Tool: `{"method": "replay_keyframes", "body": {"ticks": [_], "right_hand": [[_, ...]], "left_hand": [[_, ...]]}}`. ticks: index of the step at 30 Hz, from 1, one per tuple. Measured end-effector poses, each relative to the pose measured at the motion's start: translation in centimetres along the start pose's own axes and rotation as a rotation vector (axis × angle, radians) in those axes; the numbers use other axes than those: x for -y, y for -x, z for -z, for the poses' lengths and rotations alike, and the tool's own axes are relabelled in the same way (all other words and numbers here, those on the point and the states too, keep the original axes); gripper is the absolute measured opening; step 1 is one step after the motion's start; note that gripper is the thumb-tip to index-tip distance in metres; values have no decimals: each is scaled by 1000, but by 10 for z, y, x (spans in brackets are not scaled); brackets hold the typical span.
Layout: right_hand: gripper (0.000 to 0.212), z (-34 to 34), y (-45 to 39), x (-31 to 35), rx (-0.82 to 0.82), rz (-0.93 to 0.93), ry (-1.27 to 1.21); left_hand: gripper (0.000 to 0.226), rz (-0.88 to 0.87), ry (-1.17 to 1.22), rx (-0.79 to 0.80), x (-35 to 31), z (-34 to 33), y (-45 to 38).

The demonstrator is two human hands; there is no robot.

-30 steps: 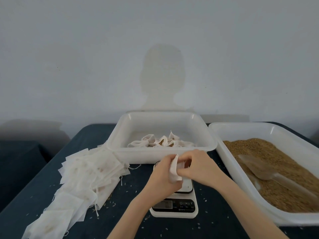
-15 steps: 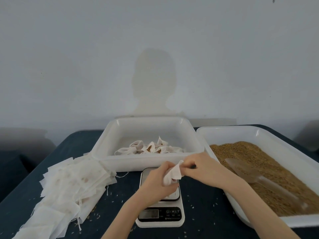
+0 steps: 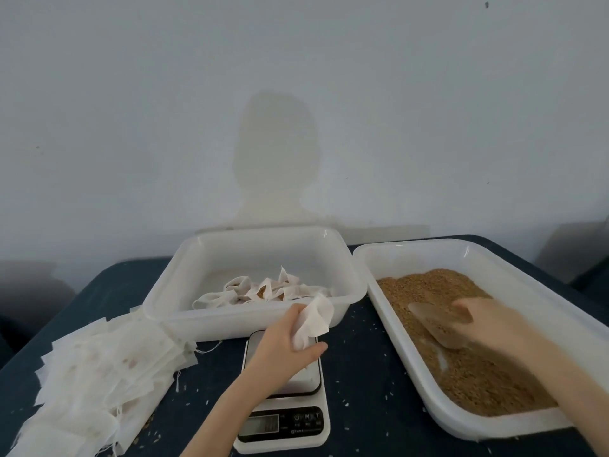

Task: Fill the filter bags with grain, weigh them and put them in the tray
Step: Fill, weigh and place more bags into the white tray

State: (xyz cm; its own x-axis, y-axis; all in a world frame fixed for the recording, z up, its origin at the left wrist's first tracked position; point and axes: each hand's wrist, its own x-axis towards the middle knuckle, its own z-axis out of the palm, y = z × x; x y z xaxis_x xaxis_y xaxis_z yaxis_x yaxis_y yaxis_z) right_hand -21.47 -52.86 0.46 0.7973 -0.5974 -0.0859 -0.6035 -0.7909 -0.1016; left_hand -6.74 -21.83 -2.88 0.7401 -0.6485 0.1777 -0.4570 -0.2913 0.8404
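Both trays, the one with filled bags (image 3: pixel 349 293) and the grain tray (image 3: pixel 372 258), are smooth, slightly glossy white plastic. The filter bags (image 3: pixel 99 367) look like thin, matt, fibrous paper-cloth. The scoop (image 3: pixel 435 324) is translucent plastic, the scale (image 3: pixel 283 420) glossy white plastic, the table (image 3: pixel 372 397) matt dark cloth.

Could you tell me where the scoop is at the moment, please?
In the head view the scoop lies on the grain inside the right-hand tray, under the right hand, to the right of the scale.
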Motion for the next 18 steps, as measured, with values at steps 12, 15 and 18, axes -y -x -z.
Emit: {"method": "replay_keyframes", "body": {"ticks": [12, 15, 18], "right_hand": [[36, -12, -24, -28, 194, 23, 59], [34, -7, -32, -35, 165, -6, 97], [24, -3, -39, -26, 121, -13, 148]], "left_hand": [[37, -11, 22, -1, 3, -3, -12], [35, -17, 36, 5, 7, -1, -12], [31, -16, 49, 12, 8, -2, -12]]}}
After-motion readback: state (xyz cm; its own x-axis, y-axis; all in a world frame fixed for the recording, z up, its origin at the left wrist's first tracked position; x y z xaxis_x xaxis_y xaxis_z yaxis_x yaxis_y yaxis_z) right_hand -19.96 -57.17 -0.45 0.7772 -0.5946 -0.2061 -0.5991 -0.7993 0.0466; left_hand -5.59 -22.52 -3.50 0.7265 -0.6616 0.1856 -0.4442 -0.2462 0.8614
